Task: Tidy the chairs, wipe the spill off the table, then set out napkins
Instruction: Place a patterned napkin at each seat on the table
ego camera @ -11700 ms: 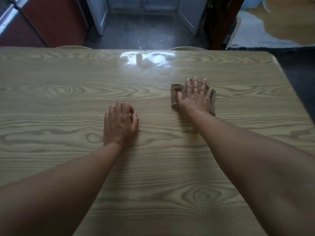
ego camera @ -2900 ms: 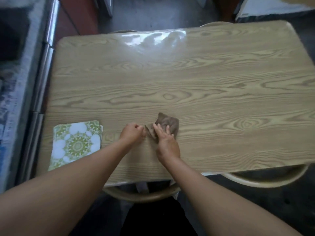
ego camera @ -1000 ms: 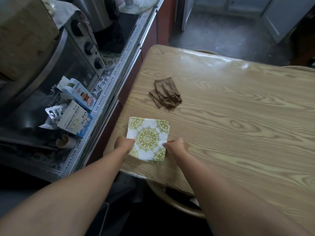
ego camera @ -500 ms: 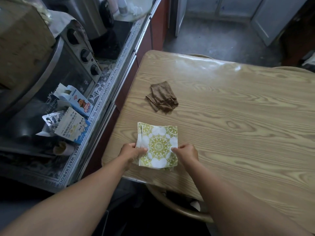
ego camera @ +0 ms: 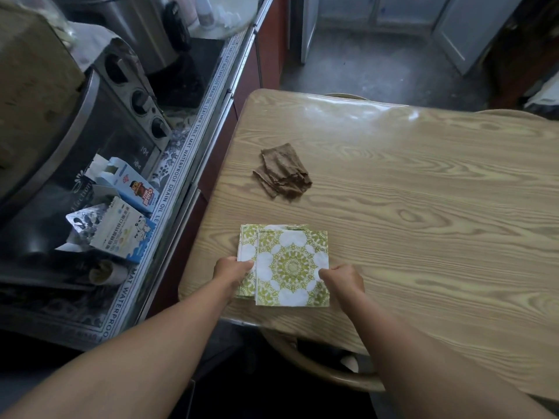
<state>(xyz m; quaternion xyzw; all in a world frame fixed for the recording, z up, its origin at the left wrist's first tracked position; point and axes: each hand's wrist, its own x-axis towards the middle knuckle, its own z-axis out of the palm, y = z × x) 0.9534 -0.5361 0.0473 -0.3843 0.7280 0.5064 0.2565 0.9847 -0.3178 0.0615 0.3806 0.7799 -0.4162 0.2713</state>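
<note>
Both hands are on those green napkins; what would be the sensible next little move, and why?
Probably the right hand slides the top napkin clear and lays it on the table. It sits offset rightward from the stack, which the left hand holds, and the brown cloth lies set aside.

One head-worn camera looks forward and steeply down from close above the near edge of the desk [ego camera: 423, 222], with napkins [ego camera: 290, 264] at 6 o'clock, oven [ego camera: 99, 140] at 9, floor [ego camera: 378, 65] at 12.

Left of you, a cluttered counter [ego camera: 193, 152] with a toaster oven [ego camera: 99, 125] — ahead, grey floor [ego camera: 378, 65], daylight glaring off the table [ego camera: 423, 207].
</note>
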